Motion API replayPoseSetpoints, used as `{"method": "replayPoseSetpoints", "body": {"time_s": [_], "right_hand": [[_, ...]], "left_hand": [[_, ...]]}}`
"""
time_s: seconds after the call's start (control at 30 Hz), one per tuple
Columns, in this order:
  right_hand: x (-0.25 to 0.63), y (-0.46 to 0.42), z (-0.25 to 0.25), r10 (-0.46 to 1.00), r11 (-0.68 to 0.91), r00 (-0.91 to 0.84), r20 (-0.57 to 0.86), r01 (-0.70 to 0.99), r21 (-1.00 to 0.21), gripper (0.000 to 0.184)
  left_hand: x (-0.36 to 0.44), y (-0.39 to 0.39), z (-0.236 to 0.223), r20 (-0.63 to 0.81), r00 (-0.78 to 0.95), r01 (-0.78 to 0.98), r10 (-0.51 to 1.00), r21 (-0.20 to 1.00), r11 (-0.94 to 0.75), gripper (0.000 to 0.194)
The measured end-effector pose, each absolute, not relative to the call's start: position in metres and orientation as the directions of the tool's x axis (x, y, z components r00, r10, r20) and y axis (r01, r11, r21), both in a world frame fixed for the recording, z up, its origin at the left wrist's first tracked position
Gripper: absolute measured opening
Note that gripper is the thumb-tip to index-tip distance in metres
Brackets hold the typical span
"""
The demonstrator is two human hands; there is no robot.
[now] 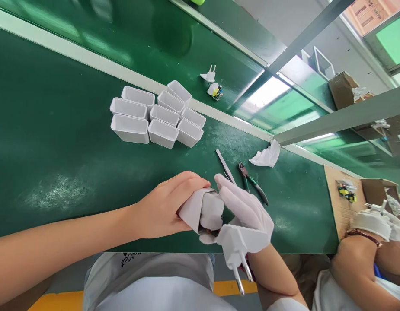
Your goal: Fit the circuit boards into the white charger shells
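Note:
My bare left hand (172,203) is wrapped round a white plastic adapter casing (191,209), its open end turned to the right. At that opening sits a rounded white insert (212,211), with a bit of circuit board partly visible below it. My right hand (247,205), in a white glove, is closed round a white plug cover (237,242) with two metal pins pointing down toward me. The plug cover is apart from the casing's mouth, tilted. My right fingertips are close to the casing's upper edge; the glove hides their exact grip.
Several empty white casings (164,121) stand grouped on the green table. Beyond the ledge lies another plug with its circuit board (215,91). Tweezers (224,166), green-handled cutters (251,183) and a crumpled white glove (267,155) lie ahead. A co-worker's gloved hands (378,224) are at the right.

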State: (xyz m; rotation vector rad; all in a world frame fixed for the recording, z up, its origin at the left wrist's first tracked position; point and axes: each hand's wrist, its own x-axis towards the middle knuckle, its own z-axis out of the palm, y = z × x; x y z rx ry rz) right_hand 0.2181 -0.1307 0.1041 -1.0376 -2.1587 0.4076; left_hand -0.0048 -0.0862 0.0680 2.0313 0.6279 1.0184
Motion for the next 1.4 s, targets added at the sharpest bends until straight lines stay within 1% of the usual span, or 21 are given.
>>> {"method": "replayPoseSetpoints", "body": {"time_s": [0.07, 0.1, 0.13, 0.2, 0.27, 0.33, 0.37, 0.43, 0.5, 0.57, 0.63, 0.7, 0.77, 0.83, 0.87, 0.93, 1.07, 1.17, 1.27, 1.33, 1.4], "right_hand": [[0.217, -0.128, 0.103, 0.717, 0.691, -0.473, 0.512, 0.579, -0.433, 0.076], [0.216, -0.126, 0.104, 0.707, 0.701, -0.478, 0.521, 0.567, -0.432, 0.074], [0.217, -0.124, 0.106, 0.708, 0.704, -0.475, 0.523, 0.539, -0.463, 0.072], [0.218, -0.119, 0.11, 0.745, 0.666, -0.465, 0.479, 0.474, -0.576, 0.07], [0.219, -0.113, 0.112, 0.778, 0.609, -0.486, 0.399, 0.425, -0.67, 0.071], [0.218, -0.107, 0.107, 0.782, 0.592, -0.5, 0.371, 0.414, -0.691, 0.068], [0.217, -0.105, 0.102, 0.786, 0.595, -0.486, 0.382, 0.429, -0.679, 0.064], [0.214, -0.1, 0.088, 0.812, 0.579, -0.425, 0.4, 0.502, -0.642, 0.053], [0.211, -0.096, 0.073, 0.858, 0.514, -0.344, 0.383, 0.589, -0.623, 0.044], [0.209, -0.093, 0.061, 0.879, 0.473, -0.278, 0.388, 0.616, -0.63, 0.04], [0.209, -0.091, 0.055, 0.858, 0.504, -0.251, 0.448, 0.585, -0.636, 0.039], [0.209, -0.09, 0.056, 0.801, 0.585, -0.291, 0.523, 0.563, -0.584, 0.03], [0.21, -0.089, 0.059, 0.732, 0.662, -0.371, 0.571, 0.586, -0.467, 0.018], [0.209, -0.088, 0.062, 0.674, 0.696, -0.415, 0.611, 0.635, -0.336, 0.01], [0.209, -0.087, 0.063, 0.659, 0.696, -0.419, 0.625, 0.654, -0.296, 0.009], [0.207, -0.086, 0.063, 0.662, 0.685, -0.41, 0.628, 0.67, -0.285, 0.012], [0.205, -0.086, 0.063, 0.693, 0.689, -0.406, 0.596, 0.616, -0.381, 0.014], [0.207, -0.087, 0.059, 0.75, 0.659, -0.377, 0.543, 0.495, -0.567, 0.013], [0.207, -0.089, 0.054, 0.821, 0.568, -0.332, 0.465, 0.388, -0.726, 0.022], [0.206, -0.09, 0.052, 0.836, 0.544, -0.311, 0.451, 0.368, -0.755, 0.024], [0.204, -0.09, 0.052, 0.831, 0.553, -0.306, 0.464, 0.361, -0.751, 0.023]], "left_hand": [[-0.005, -0.085, 0.067, 0.405, 0.556, 0.105, 0.725, 0.832, -0.545, 0.059], [-0.005, -0.084, 0.067, 0.39, 0.565, 0.09, 0.727, 0.847, -0.524, 0.061], [-0.005, -0.082, 0.067, 0.379, 0.589, 0.053, 0.714, 0.863, -0.502, 0.063], [-0.006, -0.077, 0.069, 0.353, 0.676, -0.066, 0.646, 0.903, -0.424, 0.065], [-0.006, -0.073, 0.072, 0.27, 0.778, -0.144, 0.568, 0.955, -0.258, 0.071], [-0.006, -0.069, 0.075, 0.134, 0.833, -0.099, 0.537, 0.991, -0.095, 0.076], [-0.006, -0.067, 0.075, 0.066, 0.83, -0.044, 0.555, 0.998, -0.052, 0.076], [-0.006, -0.064, 0.075, -0.026, 0.761, 0.085, 0.648, 0.995, -0.06, 0.072], [-0.007, -0.06, 0.072, -0.052, 0.673, 0.165, 0.738, 0.983, -0.081, 0.07], [-0.007, -0.057, 0.067, -0.022, 0.638, 0.13, 0.77, 0.988, -0.08, 0.068], [-0.008, -0.054, 0.063, 0.012, 0.647, 0.05, 0.762, 0.997, -0.058, 0.055], [-0.008, -0.053, 0.061, 0.016, 0.653, 0.009, 0.757, 1.0, -0.029, 0.043], [-0.007, -0.053, 0.061, -0.002, 0.641, 0.002, 0.768, 1.0, 0.001, 0.038], [-0.005, -0.052, 0.062, -0.01, 0.623, 0.001, 0.782, 1.0, 0.013, 0.036], [-0.004, -0.052, 0.063, -0.01, 0.615, 0.002, 0.788, 1.0, 0.01, 0.035], [-0.003, -0.051, 0.064, 0.002, 0.61, 0.005, 0.792, 1.0, -0.006, 0.034], [-0.004, -0.052, 0.065, 0.036, 0.616, 0.012, 0.787, 0.998, -0.055, 0.033], [-0.007, -0.055, 0.063, 0.079, 0.618, 0.051, 0.782, 0.989, -0.14, 0.039], [-0.009, -0.057, 0.062, 0.124, 0.613, 0.037, 0.78, 0.982, -0.185, 0.048], [-0.009, -0.059, 0.062, 0.132, 0.596, 0.034, 0.792, 0.981, -0.19, 0.046], [-0.007, -0.061, 0.065, 0.128, 0.576, 0.079, 0.807, 0.974, -0.212, 0.043]]}}
